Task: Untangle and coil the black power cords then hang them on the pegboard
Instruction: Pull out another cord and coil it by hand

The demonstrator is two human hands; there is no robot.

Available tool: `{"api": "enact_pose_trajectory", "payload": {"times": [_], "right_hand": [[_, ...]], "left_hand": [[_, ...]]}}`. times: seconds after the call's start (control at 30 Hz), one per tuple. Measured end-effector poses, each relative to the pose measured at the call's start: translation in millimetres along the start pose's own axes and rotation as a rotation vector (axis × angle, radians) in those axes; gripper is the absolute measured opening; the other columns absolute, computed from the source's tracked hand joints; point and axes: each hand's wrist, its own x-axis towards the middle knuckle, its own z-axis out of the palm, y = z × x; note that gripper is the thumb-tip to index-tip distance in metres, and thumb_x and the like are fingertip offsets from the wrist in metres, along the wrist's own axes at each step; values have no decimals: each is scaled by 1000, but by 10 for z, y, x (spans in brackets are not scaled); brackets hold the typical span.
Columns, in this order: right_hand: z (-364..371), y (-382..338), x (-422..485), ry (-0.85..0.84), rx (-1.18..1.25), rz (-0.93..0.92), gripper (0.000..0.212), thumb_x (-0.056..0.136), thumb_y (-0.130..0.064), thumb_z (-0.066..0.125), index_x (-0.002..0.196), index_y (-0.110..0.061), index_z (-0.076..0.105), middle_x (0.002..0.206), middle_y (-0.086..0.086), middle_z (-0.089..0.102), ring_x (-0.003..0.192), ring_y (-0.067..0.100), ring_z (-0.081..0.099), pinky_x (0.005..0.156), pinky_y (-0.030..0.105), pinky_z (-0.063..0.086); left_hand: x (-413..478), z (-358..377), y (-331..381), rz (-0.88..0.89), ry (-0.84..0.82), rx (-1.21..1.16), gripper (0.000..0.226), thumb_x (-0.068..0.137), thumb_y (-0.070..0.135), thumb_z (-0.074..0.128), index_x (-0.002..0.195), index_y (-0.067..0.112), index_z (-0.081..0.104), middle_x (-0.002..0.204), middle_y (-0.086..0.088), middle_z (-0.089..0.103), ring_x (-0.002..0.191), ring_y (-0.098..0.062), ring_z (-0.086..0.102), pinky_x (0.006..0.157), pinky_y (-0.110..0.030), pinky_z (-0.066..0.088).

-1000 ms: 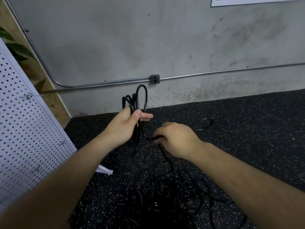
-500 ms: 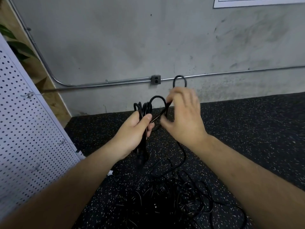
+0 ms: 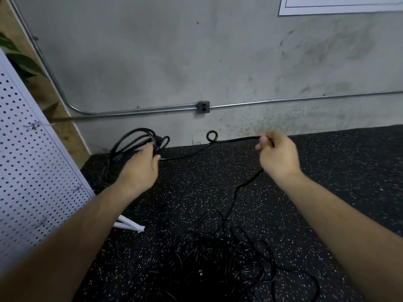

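My left hand (image 3: 141, 168) grips a bundle of coiled black cord loops (image 3: 130, 142) held up at the left, near the pegboard. From that bundle a single cord strand (image 3: 229, 141) runs rightward, with a small kink loop in it, to my right hand (image 3: 277, 155), which pinches it at about the same height. Below my right hand the strand drops to a tangled heap of black cords (image 3: 220, 258) on the speckled black floor. The white pegboard (image 3: 28, 171) leans at the far left, with small metal hooks on it.
A grey concrete wall stands ahead, with a metal conduit and an outlet box (image 3: 203, 107) low on it. The pegboard's white foot (image 3: 128, 224) juts onto the floor near my left forearm. Green plant leaves (image 3: 19, 59) and a wooden panel sit behind the pegboard.
My hands were close together with a loop between them. Now they have spread apart: the right has drawn the strand out to the right, the left has moved left with the coil.
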Motion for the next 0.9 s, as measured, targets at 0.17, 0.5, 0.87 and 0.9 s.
{"api": "enact_pose_trajectory", "payload": {"times": [0.17,0.5,0.87,0.9], "right_hand": [[-303,272,251,198,213,224,31,105,-24,52,133,-12,59,86,-7,67,75,8,57,80,32,49],[-159,245,71,-89,-940,-52,64,88,-10,60,148,-6,36,152,17,38,141,38,33,117,48,30],[835,-144,-495,-688,5,-15,68,91,-14,64,147,-25,26,135,-7,54,97,2,60,68,17,49],[868,-161,-482,-636,123,13,57,93,-14,64,140,-22,34,128,-7,59,98,3,60,70,15,49]], "left_hand": [[75,-42,-225,-151,39,38,15,106,21,45,100,8,41,88,-19,56,89,-43,59,71,-42,38],[-15,-45,23,-21,-11,-306,18,107,24,45,88,24,46,86,6,65,83,-7,62,78,-33,45],[-195,-174,488,53,-172,-951,22,108,13,44,87,16,50,65,9,53,58,-9,48,68,-32,48],[-184,-216,475,41,-205,-1108,20,107,13,44,88,14,48,65,7,48,56,-10,42,63,-30,45]]}}
